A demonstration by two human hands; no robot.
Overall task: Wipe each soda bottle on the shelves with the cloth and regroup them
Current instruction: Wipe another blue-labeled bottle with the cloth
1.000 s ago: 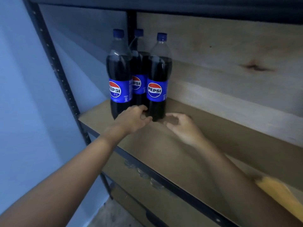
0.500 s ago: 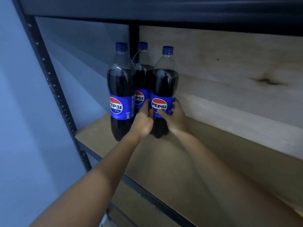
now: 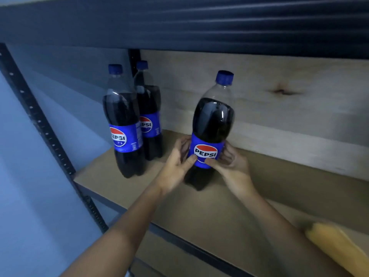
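Observation:
Three Pepsi bottles with blue caps and blue labels are on the brown shelf board (image 3: pixel 279 188). Both hands hold the right-hand bottle (image 3: pixel 212 120) at its label, tilted slightly, its base at or just above the board. My left hand (image 3: pixel 175 162) grips its left side with the thumb on the label. My right hand (image 3: pixel 231 164) grips its right side, thumb on the label too. The front left bottle (image 3: pixel 122 120) and the back bottle (image 3: pixel 148 110) stand upright together in the shelf's left corner. A yellow cloth (image 3: pixel 339 246) lies on the shelf at the lower right.
A dark metal upright (image 3: pixel 46 134) with holes frames the shelf's left side, and a dark shelf beam (image 3: pixel 179 27) runs overhead. A pale wooden back panel (image 3: pixel 279 108) closes the rear. A lower shelf (image 3: pixel 179 262) shows beneath the front rail.
Both hands closed round the right-hand bottle and drew it right and toward me, away from the other two. The yellow cloth is back in view at the lower right.

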